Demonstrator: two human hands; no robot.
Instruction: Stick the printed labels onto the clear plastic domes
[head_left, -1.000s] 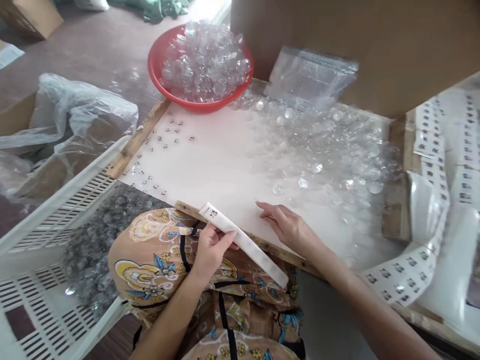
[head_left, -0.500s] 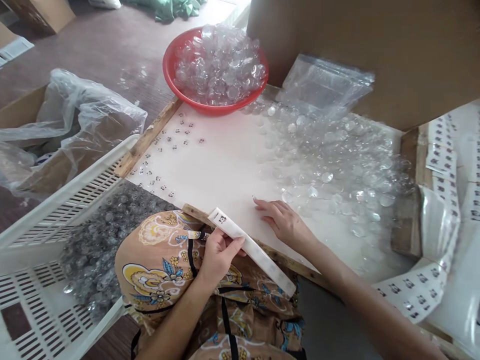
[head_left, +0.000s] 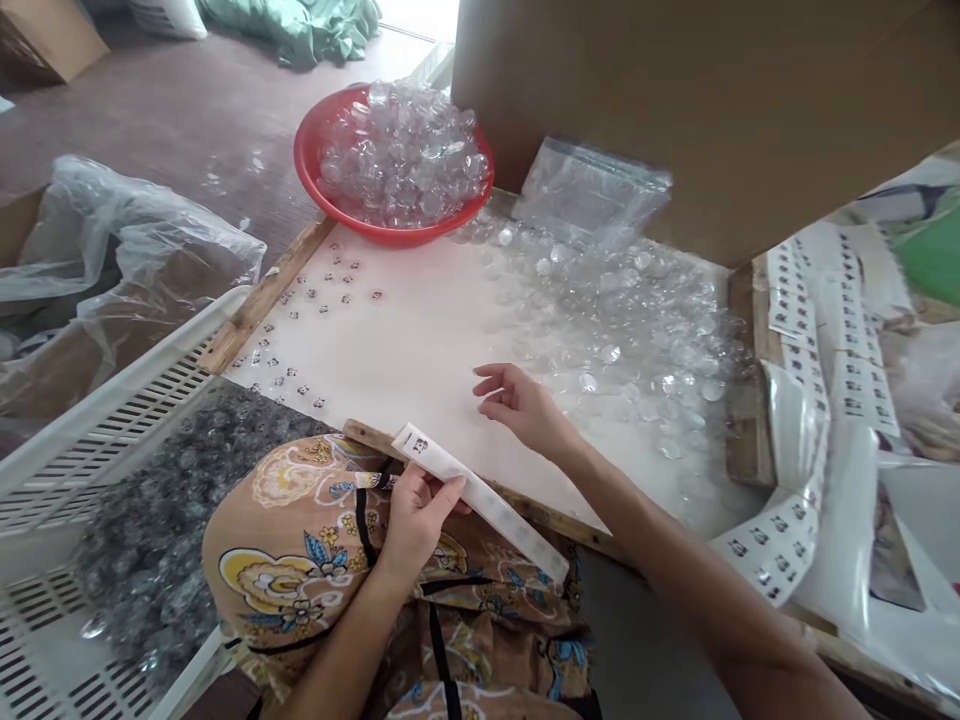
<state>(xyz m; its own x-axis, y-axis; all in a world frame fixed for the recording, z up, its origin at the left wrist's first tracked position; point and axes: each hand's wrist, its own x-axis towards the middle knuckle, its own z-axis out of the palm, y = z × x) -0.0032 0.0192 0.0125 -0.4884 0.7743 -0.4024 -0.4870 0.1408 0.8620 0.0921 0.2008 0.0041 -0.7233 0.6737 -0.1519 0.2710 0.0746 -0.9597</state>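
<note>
Head view shows one left hand [head_left: 420,515] with thumb and fingers clamped on one folded white strip [head_left: 517,530], which slants across the front edge of one white board [head_left: 420,340] and over one patterned garment [head_left: 292,540]. A single dark printed figure shows at the strip's far end. One right hand [head_left: 525,408] is over the middle of the board, its thumb and fingers apart and gently bent; whether the fingertips touch the surface I cannot tell.

Three wooden bars show at the board's edges: one left bar [head_left: 266,290], one front bar [head_left: 371,437] and one right bar [head_left: 750,430]. Roughly two dozen small printed pieces [head_left: 346,299] lie spaced out on its left part, too small for an exact count. Clear pieces [head_left: 637,310], too many to count, spread across its right part. At the far left corner sits one red bowl [head_left: 397,237], heaped with more clear pieces, and to its right one clear plastic bag [head_left: 592,195] lies against one large cardboard panel [head_left: 675,110].

One white slatted crate [head_left: 225,305] at left holds an uncountable grey heap [head_left: 172,510]. On the right are at least two printed sticker lengths [head_left: 776,540].
</note>
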